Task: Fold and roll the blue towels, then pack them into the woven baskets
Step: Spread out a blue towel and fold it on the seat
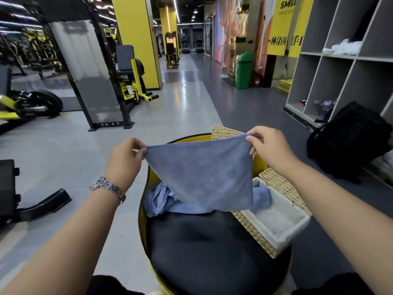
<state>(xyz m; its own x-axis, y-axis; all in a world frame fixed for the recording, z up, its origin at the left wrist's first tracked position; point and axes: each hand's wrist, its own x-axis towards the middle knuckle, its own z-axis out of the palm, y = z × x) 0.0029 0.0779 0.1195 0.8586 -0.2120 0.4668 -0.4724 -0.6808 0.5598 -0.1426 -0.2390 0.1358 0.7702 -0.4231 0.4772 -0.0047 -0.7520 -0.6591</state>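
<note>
You have a blue towel [202, 175] stretched out in the air above the round black seat [212, 252], its top hem taut between your two hands and its lower edge hanging down over the far half of the seat. Your left hand [125, 158] pinches the towel's left top corner between thumb and curled fingers; your right hand [268, 147] pinches the right top corner the same way, a little higher than the left. Behind the hanging cloth, a crumpled heap of more blue towels [157, 201] lies at the seat's far left edge, and one towel end [262, 198] drapes over the rim into the near woven basket [253, 231], which rests on the seat's right edge and has a white liner [280, 222]. A second woven basket [225, 132] shows at the seat's far edge, partly hidden by the towel and your right hand. A metal wristwatch [107, 187] sits on your left wrist. Grey cubby shelves [340, 60] stand to the right, with a black bag [348, 141] on the floor just beside them.
</note>
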